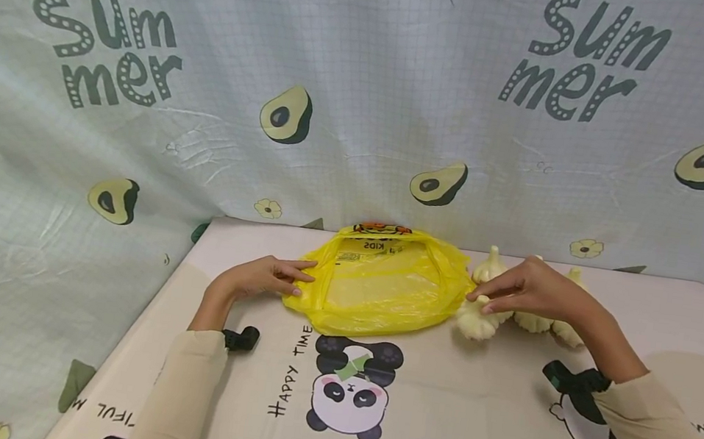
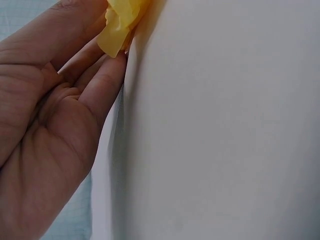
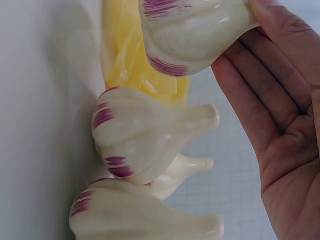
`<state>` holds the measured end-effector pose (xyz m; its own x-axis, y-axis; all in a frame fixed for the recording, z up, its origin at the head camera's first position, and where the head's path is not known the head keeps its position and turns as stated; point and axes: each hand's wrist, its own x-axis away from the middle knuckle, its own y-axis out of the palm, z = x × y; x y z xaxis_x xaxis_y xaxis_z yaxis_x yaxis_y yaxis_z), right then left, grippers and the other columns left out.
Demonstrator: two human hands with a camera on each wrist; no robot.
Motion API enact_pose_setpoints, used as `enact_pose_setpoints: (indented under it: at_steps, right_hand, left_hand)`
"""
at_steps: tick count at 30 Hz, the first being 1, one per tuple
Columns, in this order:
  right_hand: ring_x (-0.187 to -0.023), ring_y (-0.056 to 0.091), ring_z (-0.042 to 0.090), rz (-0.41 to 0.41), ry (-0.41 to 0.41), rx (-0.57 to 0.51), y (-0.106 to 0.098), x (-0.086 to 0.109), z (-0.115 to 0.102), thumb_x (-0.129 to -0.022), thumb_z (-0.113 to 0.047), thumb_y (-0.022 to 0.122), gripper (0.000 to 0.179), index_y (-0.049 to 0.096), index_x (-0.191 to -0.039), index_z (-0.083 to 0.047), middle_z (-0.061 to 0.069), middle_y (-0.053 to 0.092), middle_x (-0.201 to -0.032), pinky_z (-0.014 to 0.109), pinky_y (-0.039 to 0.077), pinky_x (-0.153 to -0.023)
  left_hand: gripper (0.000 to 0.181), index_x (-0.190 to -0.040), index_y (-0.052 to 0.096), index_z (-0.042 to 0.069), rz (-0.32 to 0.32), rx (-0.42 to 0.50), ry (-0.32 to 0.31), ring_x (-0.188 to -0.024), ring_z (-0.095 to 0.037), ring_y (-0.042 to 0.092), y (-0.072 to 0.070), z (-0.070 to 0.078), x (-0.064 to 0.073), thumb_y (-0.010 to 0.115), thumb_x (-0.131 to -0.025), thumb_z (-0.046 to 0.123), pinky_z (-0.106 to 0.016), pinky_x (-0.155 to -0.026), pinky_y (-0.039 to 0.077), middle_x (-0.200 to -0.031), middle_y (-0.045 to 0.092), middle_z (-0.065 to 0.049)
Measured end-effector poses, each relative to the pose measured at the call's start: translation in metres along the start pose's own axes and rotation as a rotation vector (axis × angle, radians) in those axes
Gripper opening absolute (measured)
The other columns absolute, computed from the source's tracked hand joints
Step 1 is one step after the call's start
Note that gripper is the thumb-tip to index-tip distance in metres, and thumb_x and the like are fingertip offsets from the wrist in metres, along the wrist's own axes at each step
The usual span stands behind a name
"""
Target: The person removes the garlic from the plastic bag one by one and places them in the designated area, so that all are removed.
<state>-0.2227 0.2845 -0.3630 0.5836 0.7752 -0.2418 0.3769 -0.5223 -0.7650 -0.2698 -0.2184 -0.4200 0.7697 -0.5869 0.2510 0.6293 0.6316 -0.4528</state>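
A yellow plastic bag [image 1: 393,284] lies with its mouth spread wide toward me near the back of the table. My left hand [image 1: 261,274] pinches its left edge; a yellow corner [image 2: 120,32] shows at the fingertips in the left wrist view. My right hand [image 1: 533,288] holds a garlic bulb [image 1: 475,323] by its stem, beside the bag's right edge. Seen from the right wrist, this bulb [image 3: 195,35] is cream with purple streaks and is raised above other bulbs. Those garlic bulbs [image 1: 491,265] stand behind and under the right hand, partly hidden by it.
The table [image 1: 445,425] has a pale cover printed with pandas and lettering. Behind it hangs a light curtain [image 1: 374,52] with avocado and "summer" prints, close to the table's back edge. Each wrist wears a small black camera [image 1: 243,339].
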Motion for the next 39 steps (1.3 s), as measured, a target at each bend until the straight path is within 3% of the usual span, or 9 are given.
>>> enact_pose_setpoints:
  at_steps: [7,17,34,39]
  right_hand:
    - [-0.055,0.022,-0.008,0.004,0.001,-0.022,0.0,0.006,0.0,-0.085,-0.008,0.081,0.025,0.081,-0.109,-0.014,-0.006,0.079,-0.098,0.023,0.029,-0.042]
    - [-0.061,0.036,-0.007,-0.002,-0.006,-0.04,0.003,0.023,0.007,-0.084,-0.006,0.081,0.026,0.081,-0.109,-0.012,-0.003,0.079,-0.1,0.024,0.035,-0.045]
    - [-0.057,0.036,-0.004,-0.006,0.001,-0.117,0.012,0.033,0.016,-0.085,-0.003,0.079,0.027,0.08,-0.111,-0.008,0.001,0.079,-0.102,0.025,0.034,-0.044]
    - [-0.063,0.047,-0.005,-0.025,0.013,-0.149,0.013,0.034,0.018,-0.086,-0.003,0.079,0.027,0.08,-0.112,-0.008,0.004,0.078,-0.106,0.022,0.041,-0.048]
  left_hand:
    - [0.039,-0.132,0.068,0.003,0.005,0.01,0.003,-0.154,-0.033,0.019,0.0,0.001,0.001,0.073,-0.094,0.008,-0.049,-0.123,0.02,-0.16,0.04,-0.007]
    - [0.039,-0.132,0.067,0.001,-0.002,-0.001,0.012,-0.154,-0.035,0.018,0.0,0.002,0.002,0.072,-0.094,0.009,-0.051,-0.122,0.02,-0.161,0.039,-0.009]
    - [0.039,-0.131,0.068,0.002,0.008,0.014,-0.003,-0.154,-0.033,0.019,0.001,0.0,0.0,0.074,-0.093,0.008,-0.049,-0.123,0.02,-0.16,0.041,-0.008]
    - [0.04,-0.132,0.068,0.002,0.001,0.006,0.008,-0.154,-0.033,0.019,0.001,-0.001,-0.001,0.073,-0.093,0.008,-0.049,-0.122,0.021,-0.16,0.04,-0.009]
